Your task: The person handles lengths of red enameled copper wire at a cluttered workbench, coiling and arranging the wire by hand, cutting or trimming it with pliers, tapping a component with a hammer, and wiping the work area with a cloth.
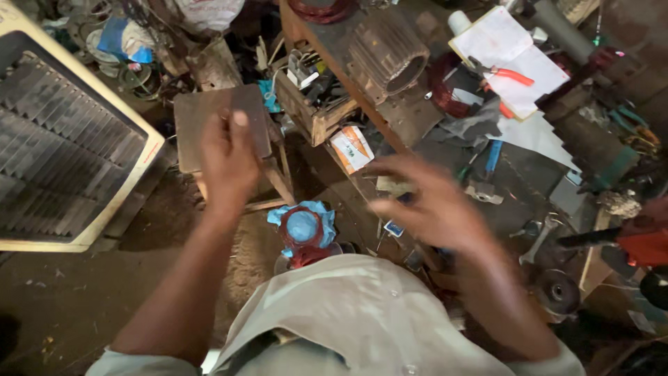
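A copper coil (304, 237) wrapped in blue cloth sits near, between both forearms. Far left lies a cream slatted grille (62, 150); far centre, a ribbed motor housing (387, 52) on a bench, then an open notebook (511, 59), then a white-orange packet (352, 147). Left hand (228, 159) and blurred right hand (431, 202) hover open, holding nothing.

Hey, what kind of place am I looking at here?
Probably a small electric motor repair workshop: a ribbed motor housing on the cluttered workbench, red-handled pliers, a copper wire coil, and a wrench.
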